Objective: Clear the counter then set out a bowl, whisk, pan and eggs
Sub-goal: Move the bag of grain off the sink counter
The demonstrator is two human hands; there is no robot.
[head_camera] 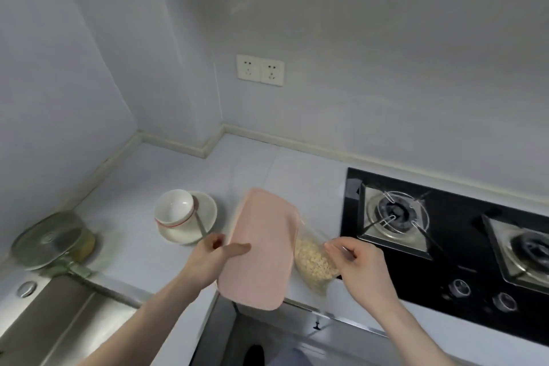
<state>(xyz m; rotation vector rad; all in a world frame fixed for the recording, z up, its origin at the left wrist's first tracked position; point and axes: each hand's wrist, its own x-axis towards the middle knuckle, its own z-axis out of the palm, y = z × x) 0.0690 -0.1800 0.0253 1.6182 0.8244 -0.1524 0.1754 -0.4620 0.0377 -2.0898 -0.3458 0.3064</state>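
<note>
Pale grey walls (pixel 356 38) meet in a stepped corner above a white bench (pixel 252 163), where a double socket (pixel 260 70) sits; a black gas hob (pixel 445 232) lies right, a steel sink (pixel 59 321) left.

No writing can be read anywhere. A faint pale mark sits on the black hob (pixel 463 273) at lower right of the frame, above the knobs, too blurred to make out.

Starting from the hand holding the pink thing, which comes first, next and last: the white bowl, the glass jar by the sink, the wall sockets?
From the left hand:
1. White bowl, just beyond it, on a plate.
2. Glass jar, far left by the sink.
3. Wall sockets, high on the back wall.
</note>
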